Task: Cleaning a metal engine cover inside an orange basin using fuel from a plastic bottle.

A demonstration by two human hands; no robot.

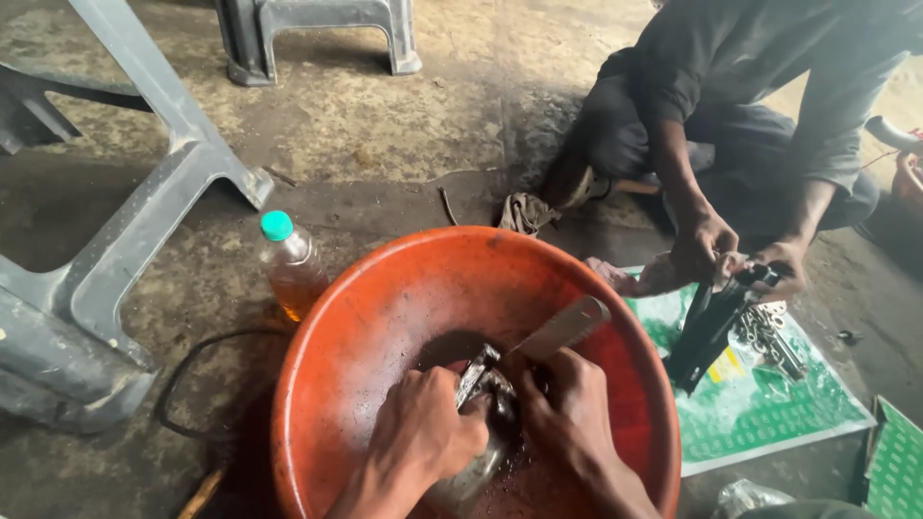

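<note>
Both your hands sit low inside the orange basin (327,384), knuckles up. Your left hand (423,432) has its fingers curled tight around a dark, greasy metal part (481,380); your right hand (567,408) presses its fingers together against the same part from the other side. It looks black and wet, ridged along its upper edge, with a shinier grey curved body showing below your left fingers. Dark oily liquid pools around it in the bottom of the basin. A flat grey metal blade (567,327) slants up and away from your right fingers, resting toward the far wall of the basin.

Beyond your left fingers, just outside the rim, stands a plastic bottle (291,269) with a green cap and amber liquid, on the stained concrete floor (385,125). Past your right fingers, another person crouches, both hands on a black elongated part (711,327) above a green sheet (769,404), a chain (769,336) lying beside it. Grey plastic chair legs (144,192) stand far left.
</note>
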